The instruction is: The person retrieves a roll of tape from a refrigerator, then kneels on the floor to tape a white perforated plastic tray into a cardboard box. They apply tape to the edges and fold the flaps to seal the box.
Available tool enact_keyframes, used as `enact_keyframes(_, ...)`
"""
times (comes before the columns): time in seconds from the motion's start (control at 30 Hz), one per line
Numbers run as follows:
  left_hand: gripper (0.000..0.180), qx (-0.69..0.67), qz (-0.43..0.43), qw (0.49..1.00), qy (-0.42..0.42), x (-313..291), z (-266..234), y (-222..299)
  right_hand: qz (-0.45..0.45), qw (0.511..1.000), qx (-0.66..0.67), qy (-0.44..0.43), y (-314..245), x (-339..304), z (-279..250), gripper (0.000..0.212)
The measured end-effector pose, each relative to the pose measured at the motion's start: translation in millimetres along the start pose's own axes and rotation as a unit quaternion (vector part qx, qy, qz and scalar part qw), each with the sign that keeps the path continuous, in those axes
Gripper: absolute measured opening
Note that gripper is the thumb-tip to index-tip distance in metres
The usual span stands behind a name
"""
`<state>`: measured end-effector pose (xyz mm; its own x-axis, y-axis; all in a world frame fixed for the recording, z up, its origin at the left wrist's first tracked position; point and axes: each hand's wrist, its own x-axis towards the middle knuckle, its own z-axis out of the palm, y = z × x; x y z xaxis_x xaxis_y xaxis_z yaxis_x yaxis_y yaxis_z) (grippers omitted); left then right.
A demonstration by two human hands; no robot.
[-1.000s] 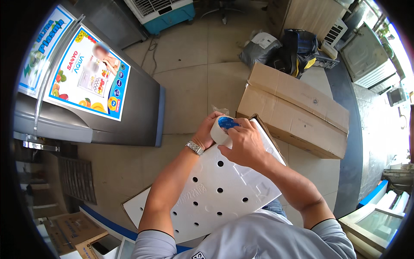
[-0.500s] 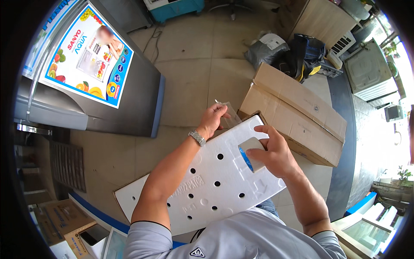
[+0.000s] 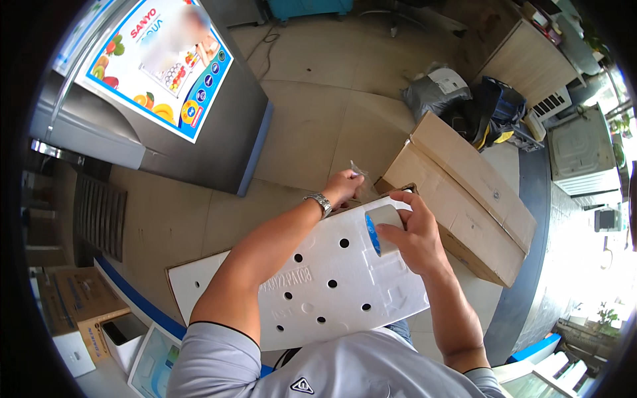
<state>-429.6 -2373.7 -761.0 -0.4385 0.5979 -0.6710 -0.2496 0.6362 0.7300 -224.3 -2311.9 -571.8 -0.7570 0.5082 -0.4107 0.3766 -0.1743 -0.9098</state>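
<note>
A white foam panel with round holes and raised marks lies before me, with a thin brown cardboard edge along its far and left sides. Over its far right part, my right hand grips a roll of packing tape with a blue inner core. The thumb reaches into the core. Beyond the panel's far edge, my left hand is closed, pinching a crumpled strip of clear tape. Whether the strip still joins the roll I cannot make out.
A long brown carton lies on the floor beyond the panel, to the right. A grey refrigerator stands at the left. Farther right are a grey plastic bag and a dark backpack. More boxes sit at the lower left.
My left hand has shifted slightly right and nearer, and the clear strip looks more crumpled. The tape roll is more upright in my right hand. My head view has turned a little.
</note>
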Motion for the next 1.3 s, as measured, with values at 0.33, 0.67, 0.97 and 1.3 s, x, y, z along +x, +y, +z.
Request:
enact_keyframes(0.33,0.032,0.322,0.042,0.937,-0.129,39.7,-3.1,-34.4,0.020,0.999,0.022,-0.013,2.6,-20.3,-14.7,0.067)
enact_keyframes(0.67,0.033,0.219,0.227,0.946,-0.072,12.7,-3.4,-15.0,0.027,0.999,0.033,-0.023,22.3,-31.1,-20.2,0.066)
enact_keyframes(0.97,0.064,0.132,-0.048,0.956,-0.259,11.3,-1.2,-10.3,0.098,0.993,-0.068,-0.021,7.6,-90.0,-44.9,0.068)
enact_keyframes(1.3,0.053,0.157,-0.098,0.943,-0.276,-4.4,-1.5,13.2,0.173,0.973,-0.147,0.042,26.8,-204.5,-82.5,0.082)
